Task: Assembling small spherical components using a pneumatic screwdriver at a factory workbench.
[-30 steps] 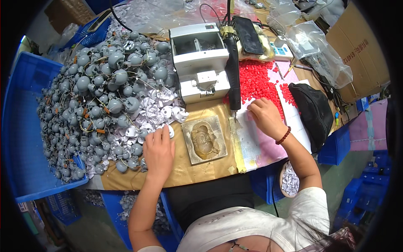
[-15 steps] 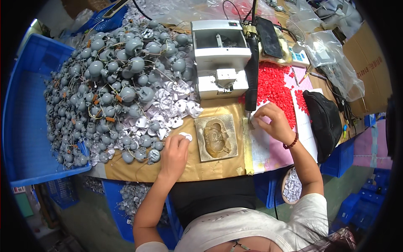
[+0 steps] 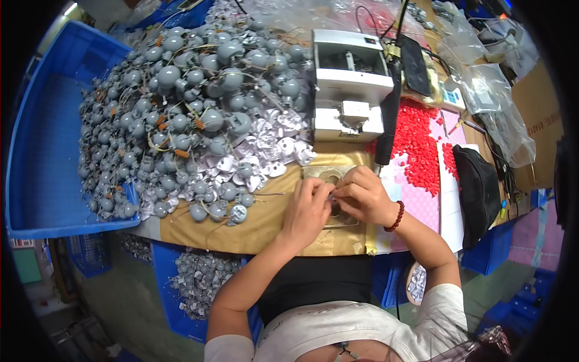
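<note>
My left hand (image 3: 309, 210) and my right hand (image 3: 365, 196) meet over a square metal block (image 3: 312, 172) with a rounded hollow. Both sets of fingertips are pinched together around a small part. Only a whitish bit of it shows between the fingers, so its shape cannot be made out. The hands cover most of the block. Just beyond my right hand hangs a black electric screwdriver (image 3: 391, 120), tip down. Small red plastic pieces (image 3: 416, 139) lie heaped to its right. White plastic pieces (image 3: 265, 148) are piled beyond my left hand.
A large heap of grey ball-shaped parts with wires (image 3: 181, 120) fills the left of the table, beside a blue crate (image 3: 45, 151). A white box-shaped machine (image 3: 350, 78) stands at the back. On the right are a black pouch (image 3: 476, 187) and a cardboard box (image 3: 540, 114).
My left hand has moved right from the table beside the block, where it held a white plastic piece. My right hand has come left from near the red pieces. The view has shifted.
</note>
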